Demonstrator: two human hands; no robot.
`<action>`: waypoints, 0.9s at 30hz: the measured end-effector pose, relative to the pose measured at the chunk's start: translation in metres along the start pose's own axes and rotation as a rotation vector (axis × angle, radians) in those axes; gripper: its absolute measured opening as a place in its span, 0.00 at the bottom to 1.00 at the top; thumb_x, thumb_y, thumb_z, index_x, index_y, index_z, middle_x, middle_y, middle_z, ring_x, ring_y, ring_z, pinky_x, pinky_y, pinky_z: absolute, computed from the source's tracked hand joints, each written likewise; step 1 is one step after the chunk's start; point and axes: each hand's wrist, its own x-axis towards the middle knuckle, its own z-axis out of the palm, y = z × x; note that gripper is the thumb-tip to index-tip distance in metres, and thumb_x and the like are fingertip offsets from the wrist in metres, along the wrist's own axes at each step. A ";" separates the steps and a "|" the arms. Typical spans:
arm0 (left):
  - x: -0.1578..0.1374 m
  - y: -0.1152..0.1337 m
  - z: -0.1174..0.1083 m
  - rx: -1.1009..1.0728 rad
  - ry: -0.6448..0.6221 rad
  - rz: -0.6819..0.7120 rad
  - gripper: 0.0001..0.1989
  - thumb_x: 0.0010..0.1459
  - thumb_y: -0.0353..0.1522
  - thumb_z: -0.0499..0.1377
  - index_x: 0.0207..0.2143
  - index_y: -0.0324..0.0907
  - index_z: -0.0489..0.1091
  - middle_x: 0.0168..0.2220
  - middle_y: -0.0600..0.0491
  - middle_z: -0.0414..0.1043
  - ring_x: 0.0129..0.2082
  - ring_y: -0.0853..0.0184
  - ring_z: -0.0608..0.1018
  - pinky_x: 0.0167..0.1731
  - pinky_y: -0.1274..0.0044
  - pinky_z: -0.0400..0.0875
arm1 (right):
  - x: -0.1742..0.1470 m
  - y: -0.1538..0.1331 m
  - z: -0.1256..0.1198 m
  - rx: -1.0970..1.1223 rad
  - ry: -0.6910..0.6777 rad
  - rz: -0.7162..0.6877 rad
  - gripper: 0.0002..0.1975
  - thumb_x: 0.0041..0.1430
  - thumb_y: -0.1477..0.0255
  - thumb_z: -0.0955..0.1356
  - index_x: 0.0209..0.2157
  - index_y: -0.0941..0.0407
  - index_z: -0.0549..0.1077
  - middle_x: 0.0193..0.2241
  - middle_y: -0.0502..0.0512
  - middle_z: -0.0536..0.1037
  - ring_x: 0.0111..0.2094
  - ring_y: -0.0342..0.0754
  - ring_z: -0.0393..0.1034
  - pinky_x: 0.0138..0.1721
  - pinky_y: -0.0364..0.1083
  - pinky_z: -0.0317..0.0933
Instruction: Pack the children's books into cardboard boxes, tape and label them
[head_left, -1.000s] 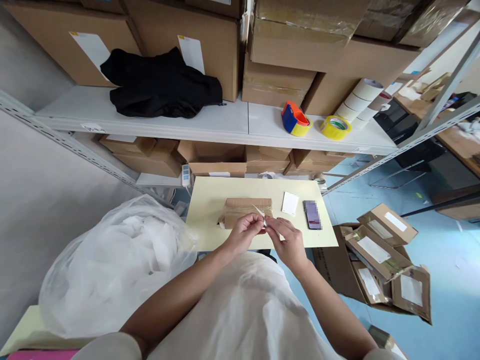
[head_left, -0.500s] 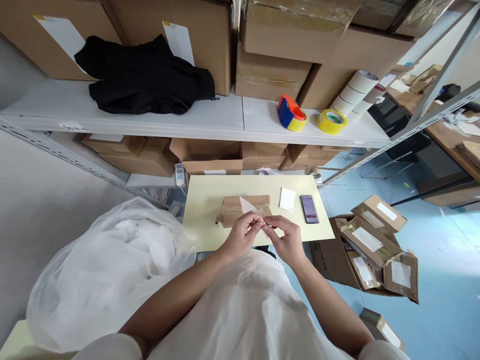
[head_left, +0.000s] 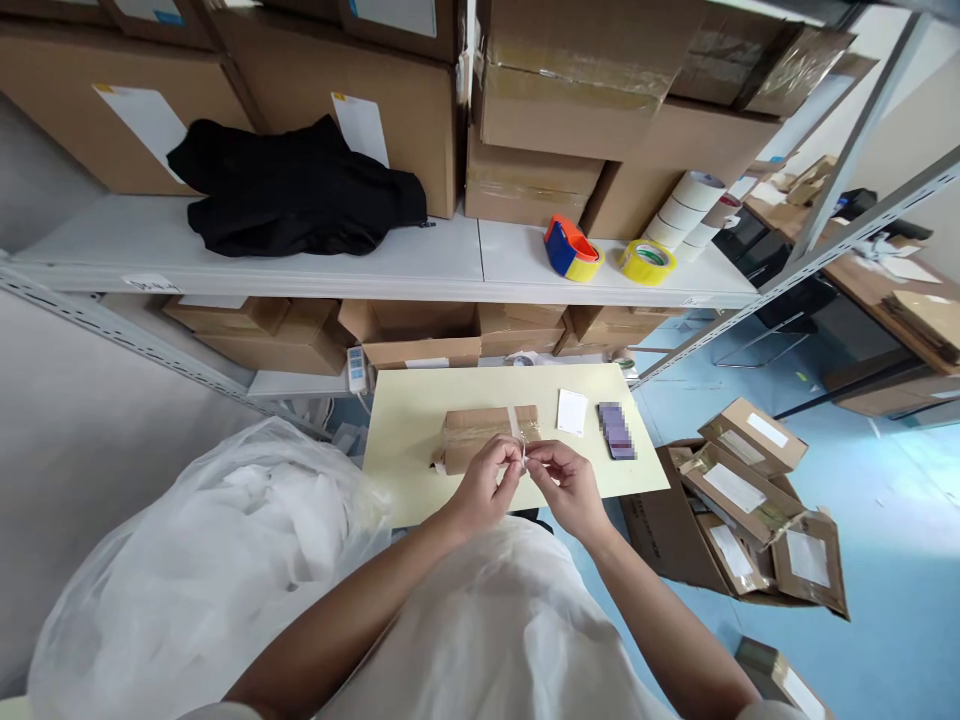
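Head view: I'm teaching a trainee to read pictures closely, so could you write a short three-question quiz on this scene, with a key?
1. Multiple choice: What do the left hand and right hand pinch between their fingertips?
a) a roll of yellow tape
b) a thin white strip
c) a power strip
2. True or false: A black garment lies on the shelf.
3. Fill in: On the table, as pictured, the phone lies to the ____ of the white card.

Key: 1 b; 2 true; 3 right.
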 end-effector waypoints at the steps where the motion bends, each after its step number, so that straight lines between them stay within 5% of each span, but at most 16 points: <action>1: 0.001 0.000 -0.001 -0.012 -0.006 -0.012 0.08 0.62 0.32 0.48 0.28 0.42 0.58 0.30 0.53 0.63 0.31 0.70 0.67 0.32 0.78 0.62 | 0.001 -0.001 -0.001 0.003 -0.003 -0.004 0.09 0.57 0.65 0.68 0.30 0.56 0.74 0.37 0.57 0.77 0.36 0.47 0.72 0.34 0.45 0.68; 10: 0.019 -0.010 -0.010 -0.096 0.013 -0.252 0.09 0.59 0.35 0.49 0.27 0.44 0.54 0.22 0.60 0.52 0.20 0.74 0.56 0.21 0.81 0.52 | 0.010 0.003 -0.017 0.214 0.016 0.096 0.12 0.57 0.61 0.67 0.29 0.55 0.70 0.29 0.53 0.77 0.31 0.44 0.70 0.34 0.44 0.65; 14: 0.027 -0.017 -0.020 -0.060 0.002 -0.294 0.09 0.58 0.35 0.51 0.27 0.43 0.55 0.22 0.60 0.57 0.21 0.74 0.61 0.22 0.81 0.55 | 0.014 0.013 -0.030 0.246 0.023 0.164 0.14 0.57 0.58 0.67 0.29 0.55 0.70 0.25 0.53 0.78 0.29 0.45 0.71 0.32 0.44 0.64; 23: 0.071 -0.058 -0.084 0.109 0.040 -0.412 0.06 0.58 0.35 0.51 0.29 0.44 0.59 0.14 0.62 0.62 0.15 0.73 0.66 0.21 0.80 0.60 | 0.036 0.046 -0.070 0.248 0.175 0.292 0.16 0.53 0.56 0.69 0.29 0.55 0.68 0.26 0.50 0.75 0.24 0.42 0.72 0.23 0.40 0.65; 27: 0.097 -0.086 -0.114 0.104 0.124 -0.471 0.06 0.55 0.35 0.54 0.28 0.43 0.59 0.18 0.59 0.69 0.18 0.70 0.73 0.24 0.79 0.66 | 0.039 0.064 -0.087 0.163 0.254 0.346 0.18 0.51 0.55 0.70 0.31 0.56 0.68 0.29 0.52 0.75 0.26 0.45 0.74 0.20 0.41 0.67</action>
